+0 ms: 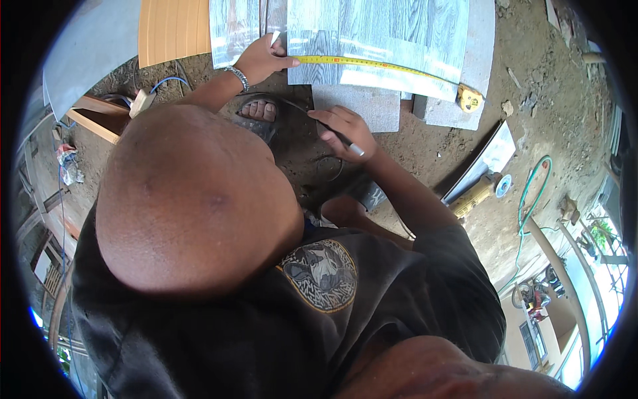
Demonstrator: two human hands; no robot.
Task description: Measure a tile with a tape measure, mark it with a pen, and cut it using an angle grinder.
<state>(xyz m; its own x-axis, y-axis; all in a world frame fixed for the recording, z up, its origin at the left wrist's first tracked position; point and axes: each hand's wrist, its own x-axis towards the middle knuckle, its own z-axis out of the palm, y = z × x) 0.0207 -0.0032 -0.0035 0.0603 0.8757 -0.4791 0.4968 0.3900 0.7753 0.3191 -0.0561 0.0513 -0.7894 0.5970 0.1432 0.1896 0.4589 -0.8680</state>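
A yellow tape measure [470, 98] lies across a grey wood-grain panel [405, 26], its blade pulled out and its case near the panel's right edge. At the panel's left edge, my left hand [264, 58] is closed at the free end of the blade, thumb and finger against it. Something small and white sticks up by its fingers; I cannot make out what it is. Lower down and apart from the panel, my right hand [347, 132] grips a black marker [340, 137] with a silvery end. The marker touches nothing but the hand.
Under the panel are grey slabs [372, 110]. An orange-tan ribbed panel [174, 33] lies far left, above a wooden box-like frame [93, 120]. On the dirt at right are a yellow angle grinder [477, 195], a flat sheet [488, 159] and a green cord [525, 199]. My foot [258, 111] is below my left hand.
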